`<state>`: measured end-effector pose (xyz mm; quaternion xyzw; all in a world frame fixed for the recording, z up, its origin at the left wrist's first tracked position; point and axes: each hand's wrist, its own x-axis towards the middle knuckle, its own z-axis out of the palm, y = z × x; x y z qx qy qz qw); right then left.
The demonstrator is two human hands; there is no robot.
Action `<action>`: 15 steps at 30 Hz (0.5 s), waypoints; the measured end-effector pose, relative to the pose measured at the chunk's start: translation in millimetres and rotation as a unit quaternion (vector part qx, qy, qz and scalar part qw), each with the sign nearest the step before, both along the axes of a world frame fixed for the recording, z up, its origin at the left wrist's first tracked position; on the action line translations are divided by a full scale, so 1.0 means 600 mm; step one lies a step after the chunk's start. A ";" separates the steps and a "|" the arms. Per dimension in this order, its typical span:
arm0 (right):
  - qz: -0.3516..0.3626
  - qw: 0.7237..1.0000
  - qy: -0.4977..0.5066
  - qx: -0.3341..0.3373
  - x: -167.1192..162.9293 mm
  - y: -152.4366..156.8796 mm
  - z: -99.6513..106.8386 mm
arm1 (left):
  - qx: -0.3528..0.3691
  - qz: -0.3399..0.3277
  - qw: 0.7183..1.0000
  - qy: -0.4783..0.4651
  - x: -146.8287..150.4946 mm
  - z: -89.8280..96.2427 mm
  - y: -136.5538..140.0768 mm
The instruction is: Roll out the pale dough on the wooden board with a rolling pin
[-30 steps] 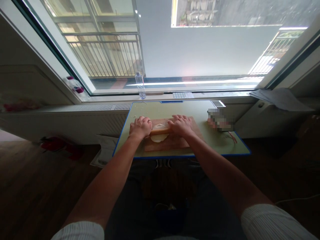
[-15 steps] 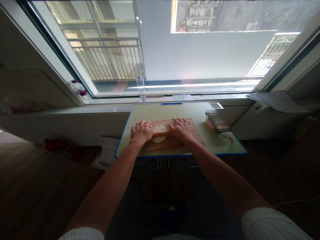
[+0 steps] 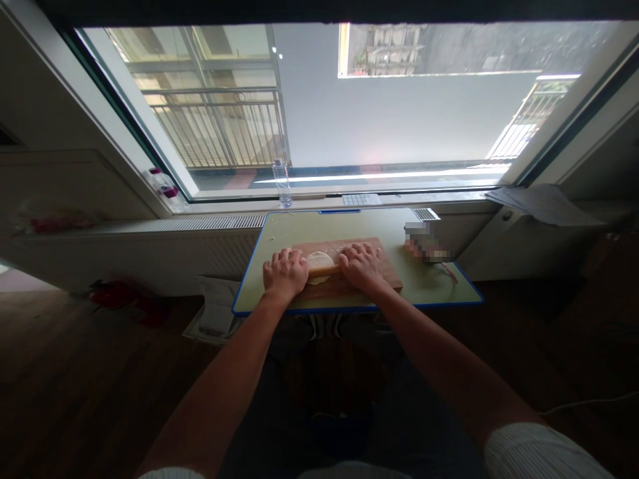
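A wooden rolling pin [image 3: 324, 270] lies crosswise over a flat piece of pale dough [image 3: 320, 259]. More of the dough shows beyond the pin than on my side of it. My left hand [image 3: 286, 271] is closed over the pin's left end. Over its right end, my right hand [image 3: 361, 265] is closed in the same way. Both ends of the pin are hidden under my palms and fingers. Beneath the dough is a wooden cutting board [image 3: 344, 289], resting on a pale green table with a blue edge [image 3: 269, 302].
A blurred-out item [image 3: 426, 243] lies on the table's right side. A clear bottle [image 3: 281, 183] stands at the windowsill, with another bottle [image 3: 162, 182] farther left. Papers [image 3: 546, 205] lie at the right. A red object [image 3: 112, 294] is on the floor at left.
The rolling pin has moved toward me over the dough, with both hands on it, so more dough shows beyond it. The camera view has tilted up slightly.
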<state>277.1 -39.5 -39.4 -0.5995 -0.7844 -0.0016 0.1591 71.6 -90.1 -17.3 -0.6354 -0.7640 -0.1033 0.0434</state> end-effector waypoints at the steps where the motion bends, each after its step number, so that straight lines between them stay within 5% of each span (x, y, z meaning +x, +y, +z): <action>1: -0.001 1.000 -0.001 -0.004 0.001 -0.002 0.000 | 0.006 0.000 1.000 -0.001 0.001 -0.002 -0.004; 15: -0.020 1.000 -0.003 -0.007 0.009 -0.044 0.004 | 0.050 -0.007 0.999 -0.012 0.018 -0.033 -0.059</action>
